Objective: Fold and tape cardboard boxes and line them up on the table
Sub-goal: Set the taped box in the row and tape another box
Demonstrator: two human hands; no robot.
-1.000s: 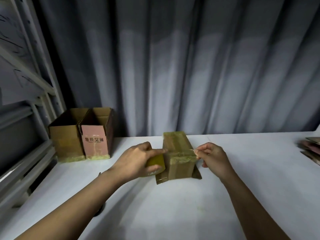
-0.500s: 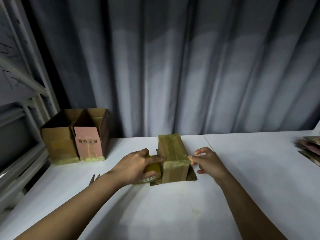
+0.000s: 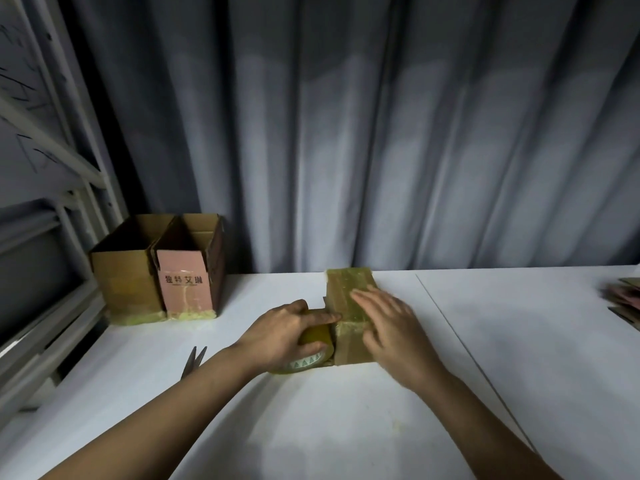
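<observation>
Left hand is wrapped around the tape roll, fingers curled over the top of it, index finger stretched out and touching the near left edge of the box. Roll sits right against the box's left side, down at table level. Right hand lies flat on top of the box, fingers straight and a bit spread, pressing down, not gripping anything. It's slightly blurred, so I'd guess it's mid-rub over the tape.

Box sits in the middle of the table, near the back, and its top and near face look shiny and yellowish with tape already on them. Two finished-looking boxes stand side by side at the far left: a plain brown one and a pink-fronted one, open tops up, tape along their bottoms. Scissors lie just left of the left forearm. Some flat cardboard is stacked at the right edge.

My read: this is the smoothing-down step on box number three. Can't tell if the strip is cut from the roll yet. If not, next move needs the scissors, which means freeing up a hand while keeping the strip tight. Then flip it and slide it beside the pink one.
</observation>
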